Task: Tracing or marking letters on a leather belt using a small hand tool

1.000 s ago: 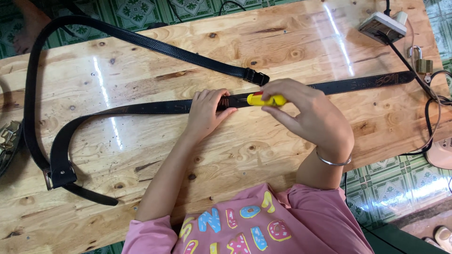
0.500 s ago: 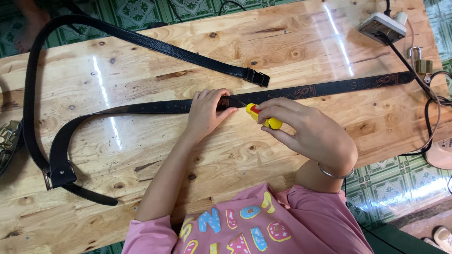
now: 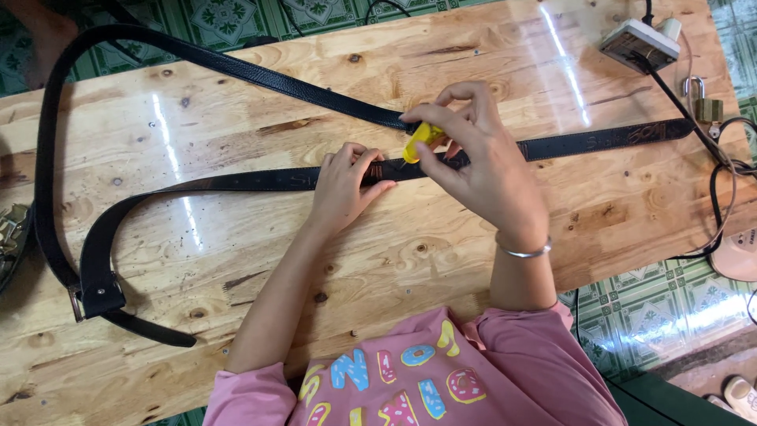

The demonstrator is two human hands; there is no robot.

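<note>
A long black leather belt [image 3: 236, 180] lies across a pale wooden table [image 3: 236, 260]. My left hand [image 3: 345, 185] presses flat on the belt near its middle, fingers together. My right hand [image 3: 481, 154] pinches a small yellow tool [image 3: 422, 140] just right of the left hand, its tip pointing down at the belt. A silver bangle [image 3: 524, 252] sits on my right wrist. The belt's metal buckle [image 3: 79, 302] lies at the near left. A second black strap [image 3: 260, 75] runs diagonally from the far left toward my right hand.
A white power strip [image 3: 639, 43] with a black cable sits at the far right corner, beside a brass padlock [image 3: 706, 102]. Cables [image 3: 721, 181] loop off the right edge. Green patterned floor tiles [image 3: 654, 308] show beyond the table. A dark object [image 3: 9, 237] lies at the left edge.
My right hand has lifted and turned, bringing the yellow tool from lying along the belt to standing tip-down on it. My left hand has stayed pressed on the belt.
</note>
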